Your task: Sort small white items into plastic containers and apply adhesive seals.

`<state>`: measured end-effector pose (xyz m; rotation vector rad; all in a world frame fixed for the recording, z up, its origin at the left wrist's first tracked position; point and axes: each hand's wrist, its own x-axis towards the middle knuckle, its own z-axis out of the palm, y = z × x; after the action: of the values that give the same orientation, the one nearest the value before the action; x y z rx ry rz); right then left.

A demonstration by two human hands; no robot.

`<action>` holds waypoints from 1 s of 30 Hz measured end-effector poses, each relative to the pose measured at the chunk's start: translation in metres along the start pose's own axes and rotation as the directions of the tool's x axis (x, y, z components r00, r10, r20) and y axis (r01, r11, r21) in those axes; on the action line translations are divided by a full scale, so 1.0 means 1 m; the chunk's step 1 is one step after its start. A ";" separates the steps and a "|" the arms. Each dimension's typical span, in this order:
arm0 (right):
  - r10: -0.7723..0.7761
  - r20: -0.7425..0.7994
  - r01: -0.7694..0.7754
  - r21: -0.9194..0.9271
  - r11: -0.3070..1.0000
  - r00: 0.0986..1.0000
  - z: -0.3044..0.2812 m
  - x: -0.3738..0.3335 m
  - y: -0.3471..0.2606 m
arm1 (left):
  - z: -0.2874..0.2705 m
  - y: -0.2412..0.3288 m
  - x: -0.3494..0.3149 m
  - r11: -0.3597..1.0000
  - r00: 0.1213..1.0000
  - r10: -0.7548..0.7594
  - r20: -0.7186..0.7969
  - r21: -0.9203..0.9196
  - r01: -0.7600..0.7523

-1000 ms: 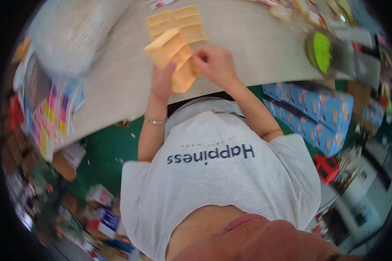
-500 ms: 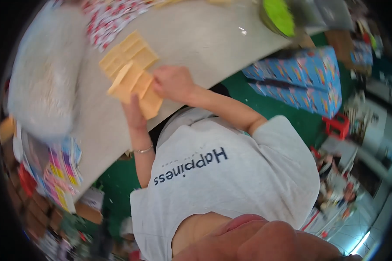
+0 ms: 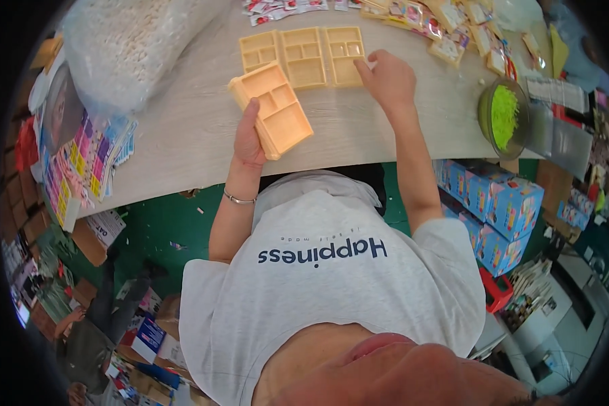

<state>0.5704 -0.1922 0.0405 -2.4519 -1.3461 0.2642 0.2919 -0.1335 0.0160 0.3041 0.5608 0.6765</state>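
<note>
Three trays (image 3: 304, 57), one part-hidden, lie between a bulging bag (image 3: 139, 54) and bowl (image 3: 522, 127)

Your pale counter (image 3: 450, 111) spans the upper frame above green floor (image 3: 154, 227); lower right is perhaps a whitish cabinet (image 3: 560, 312).

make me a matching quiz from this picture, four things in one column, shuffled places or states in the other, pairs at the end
1. tray stack
2. right hand
3. bowl
4. clear bag

A. holds bright green shreds
B. at the right end of the tray row
C. filled with pale pieces
D. held in the left hand

Pairs: 1-D, 2-B, 3-A, 4-C
</note>
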 end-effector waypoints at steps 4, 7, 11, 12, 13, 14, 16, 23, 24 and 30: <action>-0.171 0.204 0.030 0.555 0.831 0.964 -0.026 -0.072 -0.046 | 0.009 -0.021 -0.005 0.989 0.994 -0.078 0.081 0.133 0.067; -0.159 0.055 0.098 0.583 0.807 0.986 -0.014 -0.093 -0.046 | 0.010 -0.028 -0.003 0.966 0.988 -0.113 0.110 0.243 0.083; -0.108 0.111 0.022 0.589 0.808 0.988 -0.008 -0.104 -0.042 | 0.012 -0.031 -0.006 0.941 0.981 -0.083 0.177 0.337 0.019; -0.143 0.124 0.057 0.528 0.847 0.982 -0.006 -0.105 -0.041 | 0.015 -0.032 -0.007 0.922 0.980 -0.055 0.193 0.387 -0.024; -0.141 0.124 0.055 0.527 0.848 0.982 -0.005 -0.105 -0.041 | 0.019 -0.032 -0.007 0.922 0.979 -0.058 0.193 0.387 -0.022; -0.154 0.031 0.122 0.469 0.875 0.988 -0.005 -0.106 -0.042 | 0.024 -0.033 -0.007 0.919 0.990 -0.053 0.128 0.395 -0.002; -0.170 -0.061 0.181 0.399 0.899 0.983 -0.003 -0.104 -0.042 | 0.030 -0.039 -0.006 0.916 0.997 -0.050 0.064 0.400 0.020; 0.026 -0.173 -0.008 0.103 0.995 0.985 -0.021 -0.043 0.017 | 0.014 -0.030 -0.005 0.985 0.983 0.083 -0.163 0.166 -0.055; 0.074 -0.120 -0.077 -0.022 0.997 0.990 -0.023 -0.021 0.041 | 0.005 -0.025 -0.006 1.000 0.990 0.012 -0.142 -0.019 -0.015; 0.191 -0.054 -0.198 -0.275 0.941 0.980 -0.013 0.018 0.090 | 0.008 -0.023 -0.006 0.992 0.991 -0.113 0.068 -0.048 0.116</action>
<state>0.6547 -0.2239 0.0191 -2.8175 -1.2002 0.0910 0.3045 -0.1557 0.0148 0.2425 0.4941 0.5670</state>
